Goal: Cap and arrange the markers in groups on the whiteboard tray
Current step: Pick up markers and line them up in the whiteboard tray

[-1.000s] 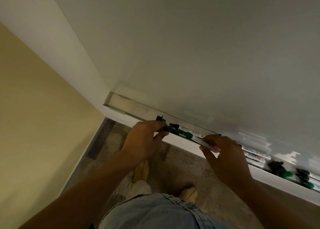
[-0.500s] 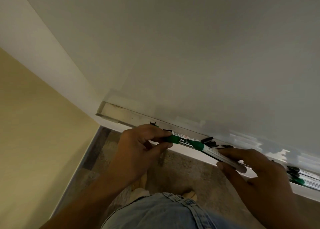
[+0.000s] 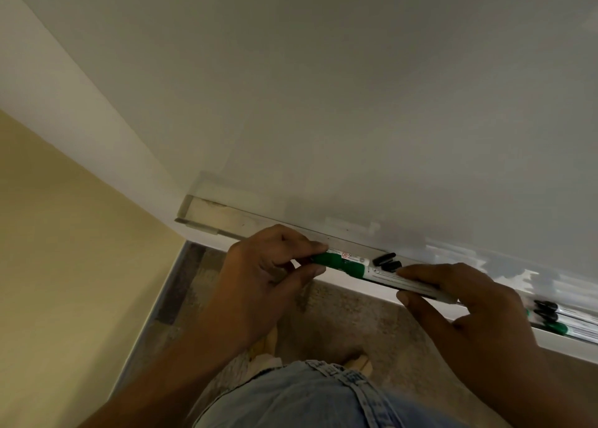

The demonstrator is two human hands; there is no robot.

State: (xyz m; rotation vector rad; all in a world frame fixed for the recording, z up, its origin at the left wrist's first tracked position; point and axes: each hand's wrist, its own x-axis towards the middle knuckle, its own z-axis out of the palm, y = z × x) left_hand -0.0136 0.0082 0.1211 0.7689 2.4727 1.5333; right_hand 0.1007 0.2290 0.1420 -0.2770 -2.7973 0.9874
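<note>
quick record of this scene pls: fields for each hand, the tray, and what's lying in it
left hand: pinches green cap between thumb and forefinger
right hand: holds white marker barrel at the tray's front edge
tray: runs along the whiteboard bottom edge
black caps: two short dark pieces in the tray, behind the barrel
other markers: black and green ends, lying in the tray far right

Tray [image 3: 223, 219] left end: open channel, reachable from front + above, up to left hand [image 3: 268, 267]. Mid stretch blocked: both hands pinching green marker [image 3: 354, 269] lengthwise, just over front lip. 2 black pieces [image 3: 386, 261] (caps or marker ends, can't tell) in channel right behind it, near right hand [image 3: 466, 301] fingertips. Far right packed w/ marker cluster [image 3: 559, 319]. Whiteboard [image 3: 356, 104] closes off rear.
</note>
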